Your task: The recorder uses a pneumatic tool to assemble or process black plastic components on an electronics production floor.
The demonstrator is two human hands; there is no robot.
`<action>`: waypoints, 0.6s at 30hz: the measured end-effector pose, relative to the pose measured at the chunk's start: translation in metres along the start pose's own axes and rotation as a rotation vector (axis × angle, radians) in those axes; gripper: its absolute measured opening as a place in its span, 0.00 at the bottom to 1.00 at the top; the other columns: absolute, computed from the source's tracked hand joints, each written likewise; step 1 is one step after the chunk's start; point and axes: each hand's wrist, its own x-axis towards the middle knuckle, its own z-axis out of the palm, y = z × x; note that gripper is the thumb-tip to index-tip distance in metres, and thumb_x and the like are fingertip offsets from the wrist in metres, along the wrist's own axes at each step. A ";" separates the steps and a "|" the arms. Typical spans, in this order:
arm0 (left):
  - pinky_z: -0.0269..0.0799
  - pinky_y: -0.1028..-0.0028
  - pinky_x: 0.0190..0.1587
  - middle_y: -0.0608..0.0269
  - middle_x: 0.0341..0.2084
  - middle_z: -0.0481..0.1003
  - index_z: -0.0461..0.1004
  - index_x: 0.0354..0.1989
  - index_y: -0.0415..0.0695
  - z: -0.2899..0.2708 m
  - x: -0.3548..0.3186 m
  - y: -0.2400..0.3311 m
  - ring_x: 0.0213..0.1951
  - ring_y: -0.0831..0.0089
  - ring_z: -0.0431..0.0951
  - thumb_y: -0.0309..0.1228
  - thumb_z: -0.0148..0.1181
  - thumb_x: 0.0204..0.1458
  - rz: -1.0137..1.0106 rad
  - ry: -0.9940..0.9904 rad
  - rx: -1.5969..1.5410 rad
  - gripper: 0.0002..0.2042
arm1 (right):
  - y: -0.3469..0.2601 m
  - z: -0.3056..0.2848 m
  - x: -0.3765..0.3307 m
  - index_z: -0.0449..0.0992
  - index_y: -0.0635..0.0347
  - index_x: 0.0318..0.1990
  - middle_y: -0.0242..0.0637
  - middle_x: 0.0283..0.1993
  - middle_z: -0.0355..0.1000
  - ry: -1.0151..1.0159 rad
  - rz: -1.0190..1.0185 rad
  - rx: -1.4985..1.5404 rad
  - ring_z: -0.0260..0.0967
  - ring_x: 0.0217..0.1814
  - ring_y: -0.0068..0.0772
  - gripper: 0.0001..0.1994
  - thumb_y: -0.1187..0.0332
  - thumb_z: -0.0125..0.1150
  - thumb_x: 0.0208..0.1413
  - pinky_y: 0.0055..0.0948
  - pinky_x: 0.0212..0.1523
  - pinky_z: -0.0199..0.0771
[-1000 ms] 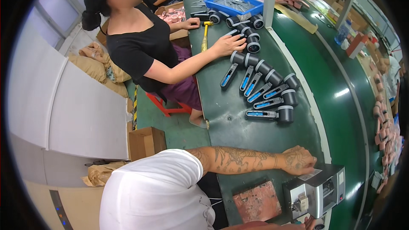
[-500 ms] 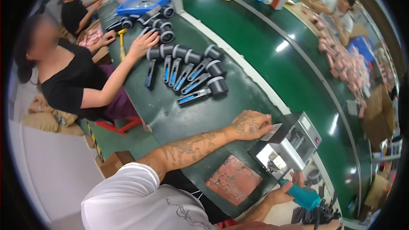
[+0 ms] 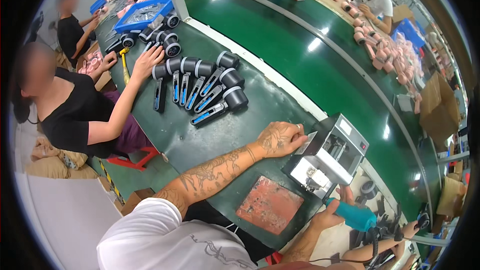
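Observation:
My right hand (image 3: 326, 218) is wrapped round a teal electric screwdriver (image 3: 357, 216), whose tip points toward the front of a silver-grey screw feeder (image 3: 334, 156). Against the left side of that machine rests my left hand (image 3: 281, 138), low over the table with its fingers bent together. Whatever may be in those fingers is hidden. A worn reddish square pad (image 3: 270, 205) lies on the green table (image 3: 200, 145) between my forearms.
Several black round-headed tools with handles (image 3: 207, 112) lie fanned out beyond my left forearm. A co-worker's hand (image 3: 150, 60) touches similar parts near a blue tray (image 3: 142, 15). A green conveyor (image 3: 280, 65) runs along the right. Another person's hand (image 3: 410, 230) shows at lower right.
The view has shifted, so the table and machine sit farther left. Both my hands keep their places by the feeder. Another person's arm has come into view at lower right.

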 end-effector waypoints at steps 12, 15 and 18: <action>0.76 0.61 0.38 0.61 0.26 0.81 0.79 0.36 0.46 -0.001 -0.001 0.003 0.33 0.60 0.83 0.42 0.60 0.61 -0.043 -0.032 -0.018 0.12 | -0.001 -0.003 0.001 0.69 0.77 0.60 0.51 0.58 0.73 -0.028 0.002 -0.057 0.73 0.57 0.44 0.39 0.41 0.60 0.64 0.42 0.58 0.72; 0.75 0.59 0.40 0.60 0.28 0.82 0.78 0.36 0.46 -0.001 0.001 0.006 0.35 0.58 0.83 0.43 0.58 0.62 -0.056 -0.069 -0.035 0.12 | -0.003 -0.006 0.003 0.69 0.77 0.60 0.52 0.58 0.72 -0.039 -0.001 -0.055 0.73 0.57 0.46 0.39 0.41 0.60 0.65 0.42 0.59 0.72; 0.75 0.59 0.40 0.59 0.28 0.82 0.78 0.36 0.46 -0.004 0.001 0.006 0.36 0.57 0.83 0.42 0.58 0.62 -0.072 -0.058 -0.035 0.12 | -0.002 -0.003 0.003 0.69 0.78 0.60 0.54 0.58 0.72 -0.021 -0.009 -0.041 0.73 0.57 0.47 0.38 0.42 0.60 0.65 0.43 0.58 0.73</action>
